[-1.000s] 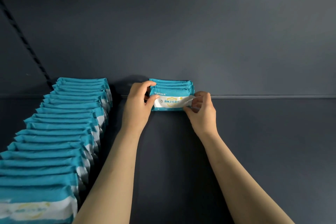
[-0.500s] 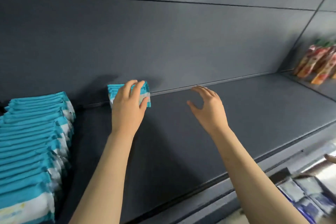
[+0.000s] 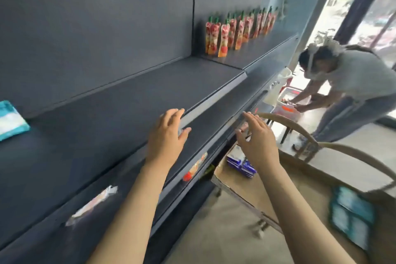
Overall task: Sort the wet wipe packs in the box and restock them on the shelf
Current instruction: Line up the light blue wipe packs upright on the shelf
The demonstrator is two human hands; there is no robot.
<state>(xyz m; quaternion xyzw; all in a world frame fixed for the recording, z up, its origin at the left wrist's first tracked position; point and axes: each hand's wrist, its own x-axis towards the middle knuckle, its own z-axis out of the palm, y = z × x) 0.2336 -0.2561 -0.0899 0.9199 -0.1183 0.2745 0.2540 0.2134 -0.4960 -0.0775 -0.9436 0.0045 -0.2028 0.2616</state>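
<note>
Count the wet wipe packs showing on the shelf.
1: a teal wet wipe pack at the far left of the shelf, cut by the frame edge; others may hide behind it.

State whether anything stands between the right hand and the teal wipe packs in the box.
Nothing visible does: the right hand hovers open near the box, and the blurred teal packs lie uncovered inside it.

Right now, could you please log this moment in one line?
left hand: open, empty, over shelf edge | right hand: open, empty | wet wipe packs: on shelf, far left | box: lower right
</note>
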